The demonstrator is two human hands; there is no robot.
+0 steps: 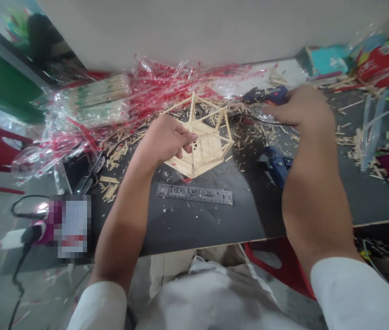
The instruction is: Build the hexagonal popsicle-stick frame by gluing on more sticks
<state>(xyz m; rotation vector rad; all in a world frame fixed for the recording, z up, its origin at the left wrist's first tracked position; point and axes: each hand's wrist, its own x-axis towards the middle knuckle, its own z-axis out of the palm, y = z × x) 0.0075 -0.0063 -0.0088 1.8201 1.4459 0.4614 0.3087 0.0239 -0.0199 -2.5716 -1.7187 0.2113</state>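
A hexagonal frame built of thin wooden sticks point(211, 158) stands on the black tabletop in front of me. My left hand point(170, 137) is closed in a pinch at its near left side, with thumb and fingertips over an upright stick. The exact contact is hard to see. Off to the right, my right hand point(300, 105) is closed around a dark blue glue gun point(266, 95) with a small red light. Its nozzle points left, toward the frame; the fingers are partly hidden and blurred. A clear plastic ruler point(194, 194) lies flat just in front of the frame.
Blue-handled pliers point(278, 166) lie under my right forearm. Wrapped stick bundles point(98, 101) and red-edged plastic wrappers point(167, 78) crowd the back left. Stick offcuts point(110, 188) litter the table point(201, 229). A purple power strip point(52, 220) with cables is at left; clear glue sticks point(369, 133) are at right.
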